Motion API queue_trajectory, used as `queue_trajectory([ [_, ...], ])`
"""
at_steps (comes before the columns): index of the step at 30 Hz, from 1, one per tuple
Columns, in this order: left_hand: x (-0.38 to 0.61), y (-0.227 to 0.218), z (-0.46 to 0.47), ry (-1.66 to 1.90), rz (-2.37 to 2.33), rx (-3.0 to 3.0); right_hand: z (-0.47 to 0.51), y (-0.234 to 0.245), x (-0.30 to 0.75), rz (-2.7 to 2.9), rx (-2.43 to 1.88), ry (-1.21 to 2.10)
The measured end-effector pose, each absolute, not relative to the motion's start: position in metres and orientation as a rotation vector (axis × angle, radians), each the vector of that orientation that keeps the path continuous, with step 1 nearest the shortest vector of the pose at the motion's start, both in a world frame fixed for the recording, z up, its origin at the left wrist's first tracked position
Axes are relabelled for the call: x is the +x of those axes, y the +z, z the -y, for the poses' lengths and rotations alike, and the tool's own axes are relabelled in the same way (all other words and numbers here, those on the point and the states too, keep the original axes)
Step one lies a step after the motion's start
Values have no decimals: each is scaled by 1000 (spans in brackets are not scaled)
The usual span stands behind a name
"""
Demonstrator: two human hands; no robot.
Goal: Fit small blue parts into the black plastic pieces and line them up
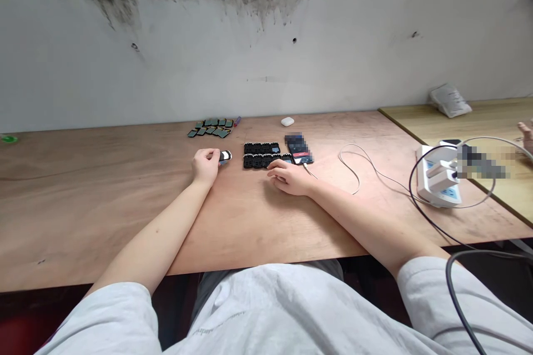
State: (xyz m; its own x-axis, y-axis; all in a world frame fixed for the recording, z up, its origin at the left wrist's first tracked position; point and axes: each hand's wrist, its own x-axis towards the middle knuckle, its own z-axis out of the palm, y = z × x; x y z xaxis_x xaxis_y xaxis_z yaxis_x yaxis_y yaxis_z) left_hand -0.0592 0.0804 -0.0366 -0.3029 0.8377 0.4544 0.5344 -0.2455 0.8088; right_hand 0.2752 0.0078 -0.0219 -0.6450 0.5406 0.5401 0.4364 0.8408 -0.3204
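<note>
My left hand (205,167) is closed, pinching a small dark device with a pale face (225,156) just above the table; its exact kind is too small to make out. Two rows of black plastic casings (260,148) lie to the right of it. At the right end of the front row, my right hand (290,177) rests with its fingers apart and slightly bent, the fingertips at the casings. Several small dark green boards (213,126) lie in two rows farther back on the left, with a purple-handled screwdriver (237,121) beside them.
A phone (298,148) on a white cable (358,171) lies behind my right hand. Near the wall is a white case (287,121). A white power strip (437,183) with plugs and a black cable stands right. Another person's hand (526,136) shows at the right edge.
</note>
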Motion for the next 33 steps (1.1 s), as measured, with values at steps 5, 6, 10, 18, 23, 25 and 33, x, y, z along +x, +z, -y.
queue_trajectory([
  [5, -53, -30, -72, 1495, -1716, 2068, -9, -22, 275, 2380, -724, 201],
  [6, -51, -29, -70, 1454, -1695, 2149, -9, -22, 275, 2381, -721, 202],
  [10, -39, -30, -68, 1228, -1623, 2464, -9, -23, 276, 2392, -715, 199],
  [18, -25, -36, -85, 932, -1715, 2642, -11, -25, 276, 2383, -714, 186],
  [23, -16, -34, -97, 800, -1867, 2577, -10, -24, 275, 2366, -700, 186],
  [25, -12, -33, -98, 752, -1898, 2556, -10, -23, 275, 2368, -707, 189],
  [33, -10, -26, -94, 719, -1784, 2581, -9, -22, 275, 2384, -722, 224],
])
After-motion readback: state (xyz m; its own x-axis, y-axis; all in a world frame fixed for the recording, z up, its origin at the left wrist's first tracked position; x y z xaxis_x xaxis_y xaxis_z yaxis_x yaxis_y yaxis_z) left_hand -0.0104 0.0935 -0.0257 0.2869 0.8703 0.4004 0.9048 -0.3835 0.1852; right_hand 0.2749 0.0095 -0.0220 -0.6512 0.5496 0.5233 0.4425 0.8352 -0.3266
